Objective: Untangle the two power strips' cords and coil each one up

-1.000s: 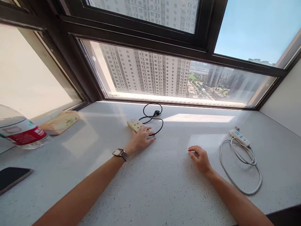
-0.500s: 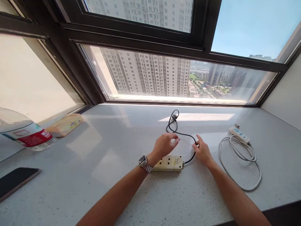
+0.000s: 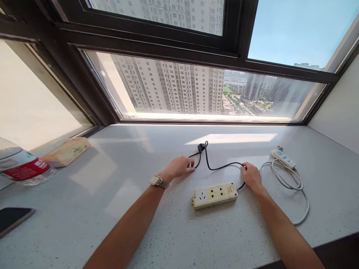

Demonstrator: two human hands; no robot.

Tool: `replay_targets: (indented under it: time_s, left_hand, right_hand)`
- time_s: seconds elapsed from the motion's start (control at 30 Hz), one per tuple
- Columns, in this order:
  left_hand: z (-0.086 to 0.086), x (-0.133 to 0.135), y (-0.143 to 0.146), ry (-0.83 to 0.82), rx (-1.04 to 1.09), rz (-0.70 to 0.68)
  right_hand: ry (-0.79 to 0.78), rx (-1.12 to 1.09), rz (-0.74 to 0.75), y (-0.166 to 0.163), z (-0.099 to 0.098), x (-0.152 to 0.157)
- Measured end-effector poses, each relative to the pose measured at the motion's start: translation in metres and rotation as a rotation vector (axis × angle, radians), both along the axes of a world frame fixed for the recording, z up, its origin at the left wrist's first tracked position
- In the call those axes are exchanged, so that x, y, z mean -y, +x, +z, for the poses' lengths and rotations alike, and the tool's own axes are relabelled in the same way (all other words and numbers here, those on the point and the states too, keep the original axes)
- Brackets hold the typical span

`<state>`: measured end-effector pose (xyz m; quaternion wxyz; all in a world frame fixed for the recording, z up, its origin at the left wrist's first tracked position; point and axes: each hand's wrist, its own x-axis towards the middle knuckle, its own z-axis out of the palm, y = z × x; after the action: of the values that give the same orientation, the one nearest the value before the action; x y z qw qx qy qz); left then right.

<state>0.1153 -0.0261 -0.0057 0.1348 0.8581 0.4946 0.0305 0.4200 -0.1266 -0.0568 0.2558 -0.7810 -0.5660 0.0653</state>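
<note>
A yellowed power strip (image 3: 215, 195) lies on the speckled white sill between my forearms, sockets facing up. Its black cord (image 3: 221, 167) leaves the right end, runs through my right hand and winds back to a black plug (image 3: 201, 148). My right hand (image 3: 251, 175) pinches the cord just above the strip's right end. My left hand (image 3: 181, 168), with a watch (image 3: 159, 181) on the wrist, is closed round a loop of the same cord near the plug. Its fingertips partly hide where the cord passes.
At right lies a white power strip (image 3: 283, 158) with its coiled grey-white cord (image 3: 304, 209). A tissue pack (image 3: 67, 151), a large water bottle (image 3: 25, 164) and a phone (image 3: 14, 220) are at left. The window frame (image 3: 210, 121) bounds the sill's far side.
My left hand has moved left off the yellowed strip, taking hold of the cord. My right hand has shifted right with its grip. The strip has turned slightly, and the cord is more spread out.
</note>
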Motion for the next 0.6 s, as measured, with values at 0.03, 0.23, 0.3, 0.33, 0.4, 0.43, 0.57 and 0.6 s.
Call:
replay_targets:
  time_s: [0.03, 0.23, 0.3, 0.33, 0.4, 0.43, 0.57, 0.6]
  left_hand:
    - [0.003, -0.001, -0.007, 0.005, 0.005, 0.017]
    - [-0.003, 0.003, -0.014, 0.028, 0.130, 0.159]
    - [-0.007, 0.005, -0.004, 0.005, 0.229, 0.181]
    - [-0.007, 0.005, 0.002, -0.009, 0.292, 0.188]
    - [-0.005, 0.005, 0.010, -0.028, 0.431, 0.209]
    - [-0.002, 0.005, 0.013, -0.026, 0.499, 0.227]
    - [0.024, 0.015, 0.014, 0.006, 0.751, 0.308]
    - [0.032, 0.021, 0.014, -0.022, 0.865, 0.302]
  right_hand:
    - [-0.012, 0.001, -0.020, 0.003, 0.002, 0.000]
    - [-0.077, 0.014, -0.089, 0.010, 0.010, 0.004]
    - [-0.027, 0.024, -0.082, 0.000, 0.018, 0.011]
    - [0.037, 0.025, -0.057, -0.007, 0.023, 0.014]
    - [0.223, 0.011, 0.052, -0.029, 0.037, 0.023]
    - [0.316, -0.007, 0.126, -0.041, 0.045, 0.026]
    - [0.430, -0.107, 0.400, -0.089, 0.081, 0.029]
    - [0.367, -0.120, 0.442, -0.098, 0.088, 0.027]
